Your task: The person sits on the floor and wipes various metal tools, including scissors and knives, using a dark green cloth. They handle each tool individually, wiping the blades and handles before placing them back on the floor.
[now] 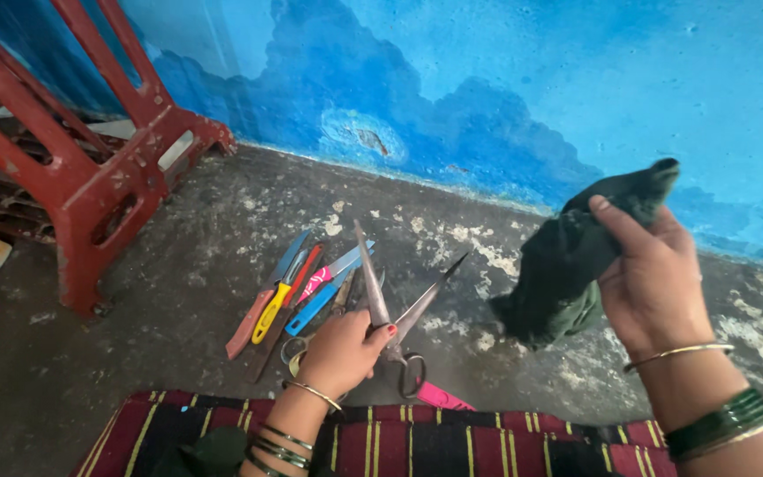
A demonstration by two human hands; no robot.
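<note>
here, left hand (339,352): grasping long open steel scissors (396,305)
right hand (646,281): clenched on dark green cloth (560,269)
beyond left hand: coloured-handled knives (298,287) on floor

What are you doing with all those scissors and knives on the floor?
The left hand holds a big pair of metal scissors with the blades open, pointing up and away. The right hand holds up a dark green cloth, not touching the scissors. On the grey floor behind them lie several knives with red, yellow, pink and blue handles. A red plastic chair stands to the left by the blue wall.
</note>
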